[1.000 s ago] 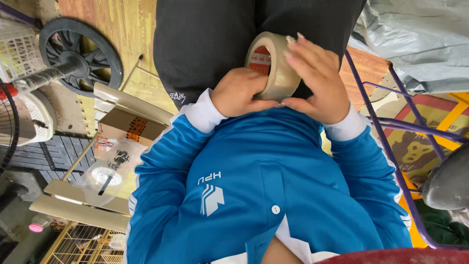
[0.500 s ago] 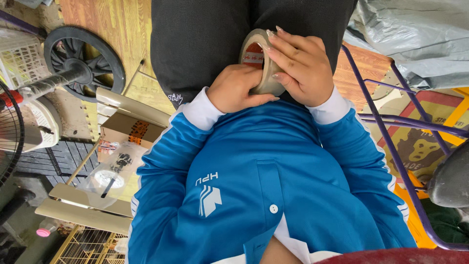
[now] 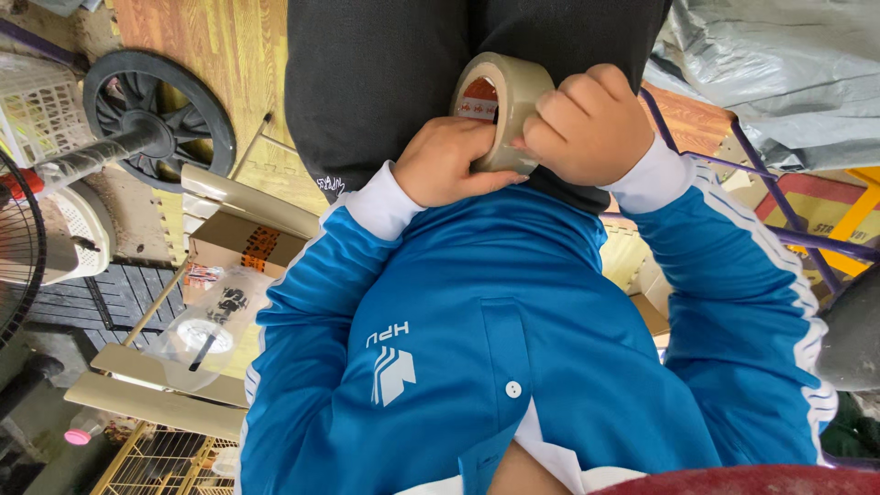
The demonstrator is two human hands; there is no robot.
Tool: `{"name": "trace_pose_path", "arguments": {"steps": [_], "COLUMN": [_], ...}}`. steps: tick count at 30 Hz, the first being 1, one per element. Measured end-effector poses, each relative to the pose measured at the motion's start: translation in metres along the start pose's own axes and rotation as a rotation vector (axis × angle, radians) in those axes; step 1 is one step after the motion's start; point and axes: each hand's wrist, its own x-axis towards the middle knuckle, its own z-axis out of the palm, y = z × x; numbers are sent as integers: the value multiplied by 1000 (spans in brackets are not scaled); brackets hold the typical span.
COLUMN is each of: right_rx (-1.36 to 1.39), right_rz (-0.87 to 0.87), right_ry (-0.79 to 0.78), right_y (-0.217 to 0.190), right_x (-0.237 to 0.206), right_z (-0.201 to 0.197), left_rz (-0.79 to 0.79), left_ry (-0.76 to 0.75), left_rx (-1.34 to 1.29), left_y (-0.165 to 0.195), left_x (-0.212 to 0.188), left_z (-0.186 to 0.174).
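Head view: tape roll, cardboard box nearby.

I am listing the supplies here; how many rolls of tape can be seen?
1. The tape roll is held between the left hand and the right hand, in front of the dark trousers. Others may be hidden.

Soft, even daylight fills the view, bright without harsh shadows. The blue jacket is sharp and evenly lit; a mild sheen lies on the grey plastic sheet. The dark trousers lose detail, and the edges bend slightly.
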Motion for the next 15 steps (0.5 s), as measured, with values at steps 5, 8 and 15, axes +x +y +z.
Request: {"name": "trace_pose_path", "arguments": {"steps": [5, 8, 15], "right_rx": [-72, -113, -137], "right_rz": [-152, -177, -231], "right_ry": [-41, -33, -139], "right_y": [8, 11, 8], "right_x": [16, 29, 42], "right_z": [-2, -4, -9], "left_rz": [-7, 1, 2], "left_ry": [-11, 6, 2], "left_rx": [-68, -98, -108], "left_y": [-5, -8, -13], "left_x": [0, -2, -3], "left_z": [-3, -5, -4]}}
